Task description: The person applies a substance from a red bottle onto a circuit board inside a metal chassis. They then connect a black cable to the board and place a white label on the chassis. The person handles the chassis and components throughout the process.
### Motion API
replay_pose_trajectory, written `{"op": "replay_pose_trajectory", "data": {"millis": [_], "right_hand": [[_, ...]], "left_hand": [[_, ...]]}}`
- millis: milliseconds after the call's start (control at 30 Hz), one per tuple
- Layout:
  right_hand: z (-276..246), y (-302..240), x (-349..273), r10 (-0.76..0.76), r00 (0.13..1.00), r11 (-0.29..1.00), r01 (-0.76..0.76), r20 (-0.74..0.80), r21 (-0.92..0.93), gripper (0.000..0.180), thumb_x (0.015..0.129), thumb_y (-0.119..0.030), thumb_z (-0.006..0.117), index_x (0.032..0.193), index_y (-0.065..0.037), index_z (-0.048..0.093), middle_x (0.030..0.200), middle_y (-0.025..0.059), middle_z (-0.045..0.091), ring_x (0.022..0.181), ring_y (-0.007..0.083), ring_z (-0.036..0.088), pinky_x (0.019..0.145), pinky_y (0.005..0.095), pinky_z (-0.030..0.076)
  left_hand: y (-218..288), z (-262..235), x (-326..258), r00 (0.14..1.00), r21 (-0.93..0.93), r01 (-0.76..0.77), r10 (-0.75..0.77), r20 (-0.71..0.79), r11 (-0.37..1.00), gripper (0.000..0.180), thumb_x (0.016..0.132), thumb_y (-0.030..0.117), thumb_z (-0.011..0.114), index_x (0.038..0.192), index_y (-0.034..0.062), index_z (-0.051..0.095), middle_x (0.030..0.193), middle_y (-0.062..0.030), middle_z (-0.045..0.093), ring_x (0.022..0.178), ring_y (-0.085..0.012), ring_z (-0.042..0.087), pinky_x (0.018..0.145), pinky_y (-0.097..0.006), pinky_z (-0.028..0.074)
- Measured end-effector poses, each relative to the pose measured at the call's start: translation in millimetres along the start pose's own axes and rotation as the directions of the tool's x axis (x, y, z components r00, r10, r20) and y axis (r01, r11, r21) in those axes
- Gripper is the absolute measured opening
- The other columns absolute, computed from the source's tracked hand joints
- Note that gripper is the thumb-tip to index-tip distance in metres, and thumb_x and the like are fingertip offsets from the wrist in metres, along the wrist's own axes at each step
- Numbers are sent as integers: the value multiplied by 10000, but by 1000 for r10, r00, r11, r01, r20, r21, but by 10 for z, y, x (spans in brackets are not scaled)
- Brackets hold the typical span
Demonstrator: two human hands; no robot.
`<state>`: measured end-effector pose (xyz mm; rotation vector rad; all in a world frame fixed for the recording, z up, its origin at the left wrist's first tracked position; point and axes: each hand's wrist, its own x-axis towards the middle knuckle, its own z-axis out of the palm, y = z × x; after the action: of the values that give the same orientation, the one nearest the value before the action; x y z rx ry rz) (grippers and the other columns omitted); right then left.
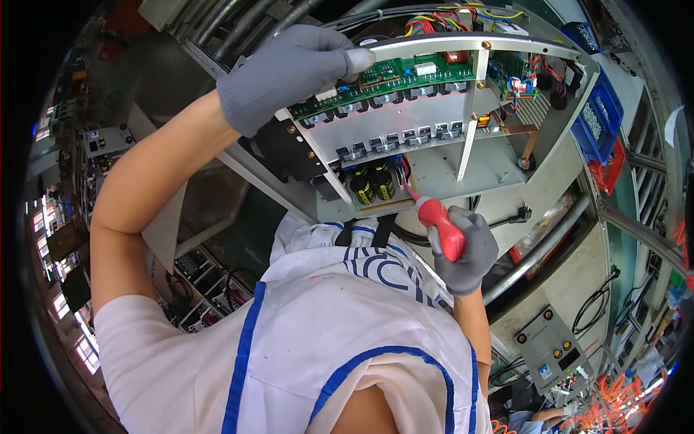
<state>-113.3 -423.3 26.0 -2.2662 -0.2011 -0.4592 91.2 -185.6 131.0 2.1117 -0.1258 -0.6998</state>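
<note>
My left hand (289, 72), in a grey glove, grips the upper left edge of an open grey metal chassis (426, 155) and rests against its green circuit board (390, 78). My right hand (466, 249), also gloved, is closed around the red handle of a screwdriver (442, 226). The screwdriver's tip points up and left into the lower part of the chassis, beside two black capacitors (372, 184). Rows of black components sit on the metal plate below the green board. Coloured wires run along the top of the unit.
Blue bins (600, 119) with small parts and a red bin (611, 170) stand at the right. A black power cord with plug (510, 217) lies on the bench. A grey finished unit (553, 347) sits lower right. Shelving is at the left.
</note>
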Motion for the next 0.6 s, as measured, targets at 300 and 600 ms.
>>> {"op": "replay_pose_trajectory", "data": {"millis": [300,600], "right_hand": [[246,3,139,-81,992,991,90,98,-98,509,514,-79,724,1004,-39,592,872,150,620,712,301,600,598,344,492],[252,-41,545,116,974,988,-94,194,-120,244,717,-163,729,872,-71,566,737,98,554,643,303,557,543,361,444]], "left_hand": [[-34,-35,42,998,-12,-6,7,65,1000,276,874,320,594,892,49,640,680,56,502,625,-20,434,550,-198,350],[-6,-33,-31,996,-76,16,-9,89,997,290,864,318,597,968,50,637,728,53,521,652,-22,450,559,-199,367]]}}
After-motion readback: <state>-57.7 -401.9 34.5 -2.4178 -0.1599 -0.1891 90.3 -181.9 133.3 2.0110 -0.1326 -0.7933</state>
